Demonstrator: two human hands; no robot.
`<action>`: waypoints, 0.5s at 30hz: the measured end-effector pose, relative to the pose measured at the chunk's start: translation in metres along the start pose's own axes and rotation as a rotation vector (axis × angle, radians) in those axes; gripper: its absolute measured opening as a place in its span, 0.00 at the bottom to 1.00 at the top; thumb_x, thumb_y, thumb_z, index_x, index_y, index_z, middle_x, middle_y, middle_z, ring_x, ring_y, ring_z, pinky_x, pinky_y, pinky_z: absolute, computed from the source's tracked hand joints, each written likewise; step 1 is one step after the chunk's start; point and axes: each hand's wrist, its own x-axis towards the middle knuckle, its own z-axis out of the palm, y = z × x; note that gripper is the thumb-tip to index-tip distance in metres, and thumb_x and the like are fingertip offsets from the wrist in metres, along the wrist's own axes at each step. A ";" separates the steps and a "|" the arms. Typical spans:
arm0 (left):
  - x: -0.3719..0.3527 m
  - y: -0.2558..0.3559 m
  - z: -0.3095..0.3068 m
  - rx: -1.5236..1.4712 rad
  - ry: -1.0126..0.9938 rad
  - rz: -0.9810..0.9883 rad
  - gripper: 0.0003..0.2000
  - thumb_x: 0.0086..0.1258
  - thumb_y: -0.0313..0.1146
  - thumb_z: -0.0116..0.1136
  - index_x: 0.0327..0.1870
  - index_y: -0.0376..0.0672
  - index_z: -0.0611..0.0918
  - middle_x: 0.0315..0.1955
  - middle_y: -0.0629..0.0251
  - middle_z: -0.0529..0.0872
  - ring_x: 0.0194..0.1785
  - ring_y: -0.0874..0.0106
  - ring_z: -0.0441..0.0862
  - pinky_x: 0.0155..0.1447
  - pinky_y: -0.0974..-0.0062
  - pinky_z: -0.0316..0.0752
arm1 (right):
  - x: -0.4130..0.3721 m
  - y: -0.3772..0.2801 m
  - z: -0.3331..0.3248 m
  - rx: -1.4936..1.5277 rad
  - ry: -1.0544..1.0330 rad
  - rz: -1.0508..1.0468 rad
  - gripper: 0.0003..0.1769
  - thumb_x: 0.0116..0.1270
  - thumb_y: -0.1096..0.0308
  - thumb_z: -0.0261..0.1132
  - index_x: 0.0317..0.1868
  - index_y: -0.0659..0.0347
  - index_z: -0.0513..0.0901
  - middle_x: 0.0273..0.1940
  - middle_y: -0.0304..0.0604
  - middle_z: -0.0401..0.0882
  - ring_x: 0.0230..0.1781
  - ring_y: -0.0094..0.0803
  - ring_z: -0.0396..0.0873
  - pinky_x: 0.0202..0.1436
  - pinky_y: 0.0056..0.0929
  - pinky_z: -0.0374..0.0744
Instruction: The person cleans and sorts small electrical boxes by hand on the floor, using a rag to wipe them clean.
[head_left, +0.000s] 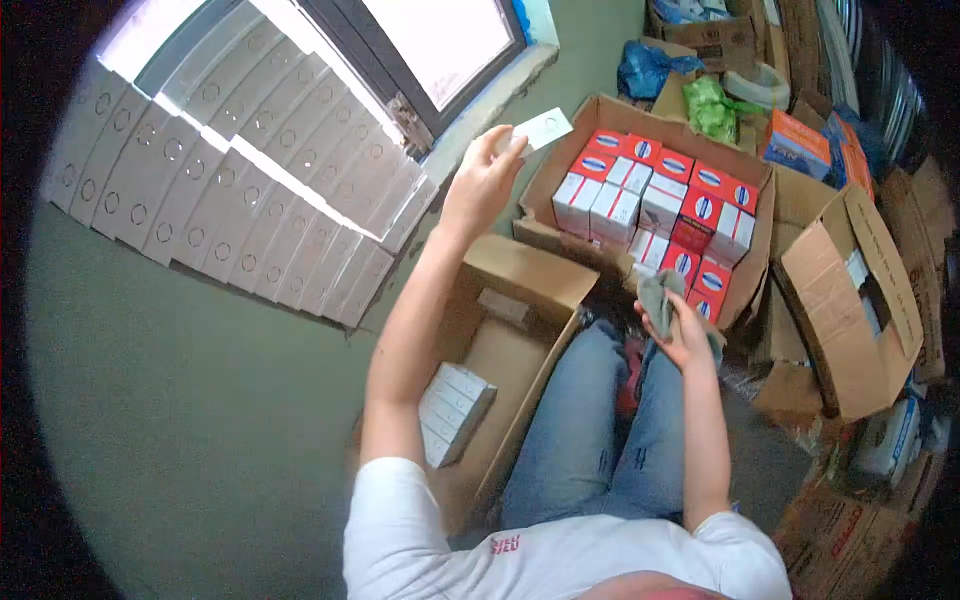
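Observation:
My left hand (478, 182) is raised near the window, its fingers closed on one end of a flat white rectangular piece (544, 130) with a small round mark. Lower down, above my knees, my right hand (690, 338) grips a crumpled grey-green cloth (660, 303). Beside my left leg stands an open cardboard box (530, 268), holding a row of similar white pieces (455, 410) and a single one (504, 307) at its far end. Long rows of pale pieces (225, 195) with round marks lean against the window and wall.
In front of my knees, an open carton (640, 112) holds several red-and-white boxes (675, 163). To the right are a cut-open cardboard box (850, 300), a green plastic bag (710, 108), a blue bag (645, 70) and orange-blue boxes (798, 142). The window frame (385, 75) is at the upper left.

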 end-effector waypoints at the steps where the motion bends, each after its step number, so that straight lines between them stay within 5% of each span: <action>1: 0.008 -0.015 0.008 0.095 -0.017 0.078 0.18 0.66 0.26 0.54 0.57 0.48 0.77 0.55 0.53 0.75 0.55 0.55 0.75 0.53 0.66 0.75 | 0.001 -0.001 -0.003 -0.002 -0.025 -0.001 0.21 0.74 0.60 0.49 0.56 0.68 0.72 0.48 0.51 0.80 0.45 0.40 0.82 0.39 0.30 0.85; 5: 0.025 -0.077 0.040 0.371 0.017 0.208 0.22 0.62 0.22 0.53 0.59 0.49 0.75 0.57 0.53 0.72 0.60 0.54 0.71 0.56 0.65 0.74 | 0.001 -0.009 -0.005 -0.018 0.059 0.056 0.22 0.73 0.57 0.49 0.59 0.64 0.70 0.49 0.49 0.79 0.43 0.38 0.82 0.39 0.31 0.84; 15: 0.002 -0.127 0.081 0.487 -0.067 -0.133 0.24 0.58 0.23 0.54 0.58 0.50 0.74 0.55 0.59 0.72 0.61 0.57 0.70 0.64 0.57 0.66 | 0.007 -0.007 -0.003 -0.096 0.034 0.044 0.20 0.74 0.60 0.47 0.58 0.65 0.70 0.50 0.49 0.79 0.43 0.38 0.82 0.39 0.33 0.84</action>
